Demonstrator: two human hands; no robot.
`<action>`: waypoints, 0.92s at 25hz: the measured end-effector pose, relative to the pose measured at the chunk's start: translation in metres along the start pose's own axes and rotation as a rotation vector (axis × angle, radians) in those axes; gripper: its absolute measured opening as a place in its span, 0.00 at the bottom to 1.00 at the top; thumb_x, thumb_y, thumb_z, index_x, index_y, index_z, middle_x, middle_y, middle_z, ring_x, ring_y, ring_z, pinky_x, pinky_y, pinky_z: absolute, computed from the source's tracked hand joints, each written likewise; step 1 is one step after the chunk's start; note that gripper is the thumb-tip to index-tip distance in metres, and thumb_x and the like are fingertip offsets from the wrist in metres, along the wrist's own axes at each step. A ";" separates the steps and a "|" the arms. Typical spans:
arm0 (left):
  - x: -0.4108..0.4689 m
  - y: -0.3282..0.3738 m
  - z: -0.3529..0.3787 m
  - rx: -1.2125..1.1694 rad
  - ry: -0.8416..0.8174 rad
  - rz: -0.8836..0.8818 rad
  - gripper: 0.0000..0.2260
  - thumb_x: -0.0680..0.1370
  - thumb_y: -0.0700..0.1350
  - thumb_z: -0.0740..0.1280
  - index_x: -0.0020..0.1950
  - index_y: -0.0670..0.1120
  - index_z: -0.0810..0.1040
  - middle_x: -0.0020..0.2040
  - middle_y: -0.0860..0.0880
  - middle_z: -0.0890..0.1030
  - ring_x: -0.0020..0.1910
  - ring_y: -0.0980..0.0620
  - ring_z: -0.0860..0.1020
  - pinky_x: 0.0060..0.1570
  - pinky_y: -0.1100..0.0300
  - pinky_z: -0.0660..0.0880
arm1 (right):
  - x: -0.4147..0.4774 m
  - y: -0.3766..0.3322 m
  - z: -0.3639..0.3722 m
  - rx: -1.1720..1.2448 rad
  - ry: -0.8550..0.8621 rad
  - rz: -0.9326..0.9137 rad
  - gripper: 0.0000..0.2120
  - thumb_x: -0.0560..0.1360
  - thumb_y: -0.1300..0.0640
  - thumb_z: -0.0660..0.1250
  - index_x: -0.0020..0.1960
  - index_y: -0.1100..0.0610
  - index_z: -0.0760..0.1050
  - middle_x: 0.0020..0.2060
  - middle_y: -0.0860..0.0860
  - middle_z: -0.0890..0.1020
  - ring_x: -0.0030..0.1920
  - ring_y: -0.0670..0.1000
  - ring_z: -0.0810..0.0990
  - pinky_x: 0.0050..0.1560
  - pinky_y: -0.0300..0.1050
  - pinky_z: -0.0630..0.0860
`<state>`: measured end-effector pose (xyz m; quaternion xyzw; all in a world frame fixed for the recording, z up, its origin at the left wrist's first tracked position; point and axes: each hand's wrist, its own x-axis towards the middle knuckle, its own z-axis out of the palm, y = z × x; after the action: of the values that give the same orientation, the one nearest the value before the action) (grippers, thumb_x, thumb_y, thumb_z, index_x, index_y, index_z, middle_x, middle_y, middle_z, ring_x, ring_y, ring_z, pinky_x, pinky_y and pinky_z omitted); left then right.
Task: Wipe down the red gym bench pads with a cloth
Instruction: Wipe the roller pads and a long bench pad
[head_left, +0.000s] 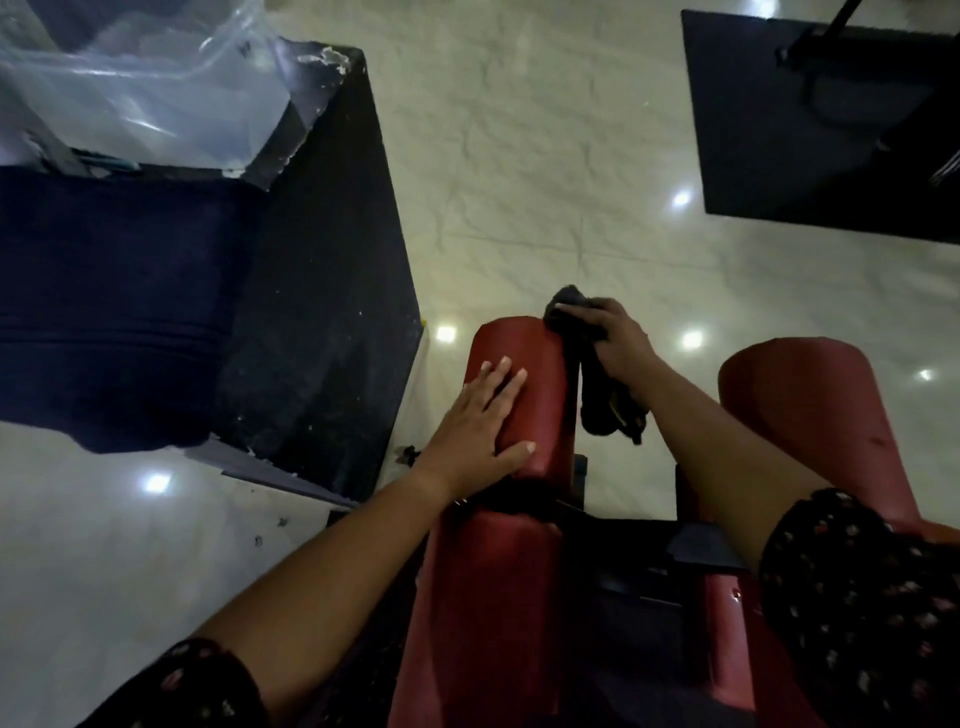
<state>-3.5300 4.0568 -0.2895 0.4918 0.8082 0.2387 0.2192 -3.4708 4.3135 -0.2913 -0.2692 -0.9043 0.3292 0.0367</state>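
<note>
The person's left hand (483, 415) lay flat on the left red pad (540, 348) of the bench (628, 582), fingers (511, 376) straight and a little spread, thumb out along the pad's near end, gripping nothing; the right hand (621, 345) was curled round a dark cloth (602, 405), pressing its bunched upper end against the pad's far right corner while the rest hung down the pad's right side; a second red pad (810, 415) stood to the right, apart from the first; a longer red pad (483, 613) ran below the left wrist; to the left, on the pale tiled floor (545, 156), sat a black platform (322, 312) with clear plastic sheeting (145, 88) crumpled at its far end.
</note>
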 end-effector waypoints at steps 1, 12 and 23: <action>0.000 -0.001 0.002 -0.007 0.011 0.010 0.39 0.71 0.66 0.53 0.80 0.54 0.48 0.80 0.53 0.44 0.78 0.57 0.38 0.77 0.51 0.45 | -0.007 0.011 0.009 0.045 -0.029 0.068 0.23 0.76 0.65 0.60 0.65 0.44 0.75 0.62 0.45 0.71 0.61 0.46 0.71 0.62 0.38 0.65; 0.001 -0.012 0.007 -0.117 0.130 0.059 0.36 0.72 0.63 0.57 0.78 0.55 0.54 0.78 0.57 0.48 0.78 0.56 0.43 0.74 0.56 0.44 | -0.101 -0.003 0.043 0.512 0.026 0.268 0.34 0.72 0.71 0.60 0.75 0.48 0.65 0.65 0.48 0.75 0.61 0.49 0.76 0.55 0.34 0.72; 0.043 -0.033 -0.026 0.026 0.099 0.233 0.27 0.76 0.60 0.52 0.71 0.51 0.73 0.73 0.48 0.67 0.73 0.47 0.62 0.73 0.54 0.57 | -0.221 -0.061 0.052 -0.429 0.314 -0.437 0.24 0.70 0.55 0.68 0.65 0.43 0.72 0.62 0.49 0.74 0.47 0.54 0.75 0.38 0.45 0.76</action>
<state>-3.5861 4.0775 -0.2946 0.5729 0.7584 0.2758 0.1435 -3.3235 4.1322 -0.2700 -0.1179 -0.9726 0.0705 0.1875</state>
